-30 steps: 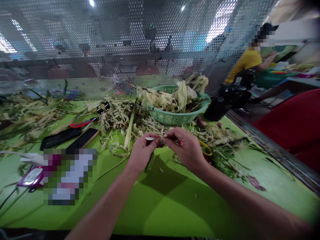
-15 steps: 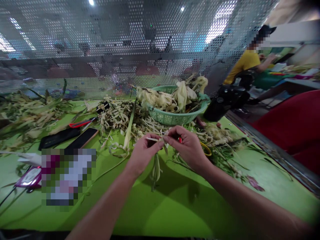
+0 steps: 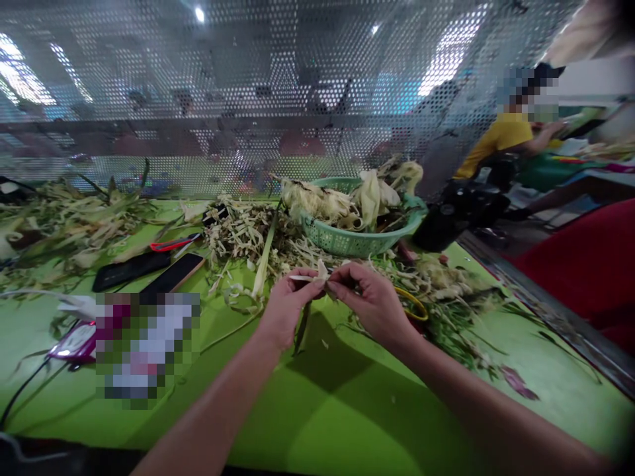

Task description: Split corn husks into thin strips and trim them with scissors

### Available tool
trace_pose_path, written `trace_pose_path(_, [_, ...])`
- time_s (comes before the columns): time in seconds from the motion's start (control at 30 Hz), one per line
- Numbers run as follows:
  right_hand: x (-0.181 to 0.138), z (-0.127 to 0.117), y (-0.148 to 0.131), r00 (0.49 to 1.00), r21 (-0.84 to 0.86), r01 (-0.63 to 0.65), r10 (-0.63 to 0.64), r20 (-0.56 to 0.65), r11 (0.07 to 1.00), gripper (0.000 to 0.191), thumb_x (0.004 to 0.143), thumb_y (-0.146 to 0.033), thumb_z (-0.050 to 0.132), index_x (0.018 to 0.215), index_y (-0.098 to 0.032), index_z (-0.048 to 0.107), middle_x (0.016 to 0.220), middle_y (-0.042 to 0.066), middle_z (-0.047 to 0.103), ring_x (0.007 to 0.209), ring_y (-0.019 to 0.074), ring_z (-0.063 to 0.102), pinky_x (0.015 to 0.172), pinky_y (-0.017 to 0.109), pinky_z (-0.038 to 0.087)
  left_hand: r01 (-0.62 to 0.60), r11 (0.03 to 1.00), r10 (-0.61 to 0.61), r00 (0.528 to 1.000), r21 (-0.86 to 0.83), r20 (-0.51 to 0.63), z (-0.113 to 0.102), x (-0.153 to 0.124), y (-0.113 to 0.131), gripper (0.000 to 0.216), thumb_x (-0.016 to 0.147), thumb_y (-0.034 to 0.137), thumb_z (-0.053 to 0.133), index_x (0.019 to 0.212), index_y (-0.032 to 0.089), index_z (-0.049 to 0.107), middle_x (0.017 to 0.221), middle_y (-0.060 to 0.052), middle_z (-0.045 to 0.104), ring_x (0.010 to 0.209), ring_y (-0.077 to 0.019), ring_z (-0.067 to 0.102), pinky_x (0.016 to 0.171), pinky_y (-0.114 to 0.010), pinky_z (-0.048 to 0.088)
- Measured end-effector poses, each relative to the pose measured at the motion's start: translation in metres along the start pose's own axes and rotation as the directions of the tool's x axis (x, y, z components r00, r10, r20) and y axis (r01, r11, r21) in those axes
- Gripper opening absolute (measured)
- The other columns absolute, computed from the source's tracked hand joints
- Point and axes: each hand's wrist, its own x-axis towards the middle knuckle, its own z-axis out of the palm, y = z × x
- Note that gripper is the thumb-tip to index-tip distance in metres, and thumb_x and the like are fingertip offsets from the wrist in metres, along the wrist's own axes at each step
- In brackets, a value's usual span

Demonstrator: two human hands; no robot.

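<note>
My left hand is closed in a pinch on a pale folded strip of what looks like corn husk. A thin darker strip hangs below its fingers. My right hand meets it from the right, thumb and fingertips pinched together at the edge of the same piece; exactly what lies between those fingertips is hidden. Both hands hover above the green tabletop. Behind them lies a heap of shredded husk strips. A yellow-handled tool, partly covered, rests beside my right hand.
A green basket full of husks stands at the back, beside a black object. Left are two phones, a red cutter, a purple device with cables, and dry leaves. A person in yellow sits beyond.
The view has shifted, so the table appears farther right. The pale loops hanging under my left hand no longer show; a thin dark strip hangs there. The held piece is turned, its pale tip upward.
</note>
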Motion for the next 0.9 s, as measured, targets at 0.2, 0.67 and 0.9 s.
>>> trace_pose_path(0.2, [0.0009, -0.002, -0.0044, 0.999, 0.02, -0.007, 0.006, 0.045, 1.0, 0.012, 0.083, -0.029, 0.06, 0.078, -0.018, 0.059, 0.07, 0.001, 0.058, 0.066, 0.0142, 0.053, 0.062, 0.026, 0.042, 0.045, 0.999, -0.046, 0.999, -0.029, -0.016, 0.0007, -0.0023, -0.0028, 0.027, 0.061, 0.023, 0.077, 0.081, 0.016, 0.061, 0.067, 0.002, 0.06, 0.062, -0.0096, 0.054, 0.062, -0.023, 0.041])
trace_pose_path(0.67, [0.0009, -0.0027, -0.0019, 0.993, 0.232, -0.106, 0.116, -0.03, 0.967, 0.018, 0.078, -0.035, 0.066, 0.075, -0.019, 0.06, 0.066, -0.001, 0.053, 0.062, 0.0128, 0.048, 0.057, 0.025, 0.038, -0.048, 0.964, 0.024, 0.995, 0.262, 0.096, 0.0006, -0.0028, 0.0015, 0.015, 0.066, 0.023, 0.071, 0.077, 0.016, 0.065, 0.07, 0.0, 0.062, 0.068, -0.0121, 0.054, 0.07, -0.025, 0.042])
trace_pose_path(0.9, [0.0038, -0.0002, -0.0041, 0.988, 0.297, -0.15, 0.157, 0.0, 0.943, 0.02, 0.079, -0.038, 0.064, 0.075, -0.019, 0.059, 0.07, -0.001, 0.055, 0.065, 0.0132, 0.048, 0.061, 0.025, 0.039, 0.039, 0.987, -0.049, 0.997, 0.155, 0.061, 0.0001, -0.003, 0.002, 0.024, 0.061, 0.025, 0.077, 0.078, 0.016, 0.064, 0.068, 0.0, 0.063, 0.062, -0.0116, 0.056, 0.065, -0.026, 0.043])
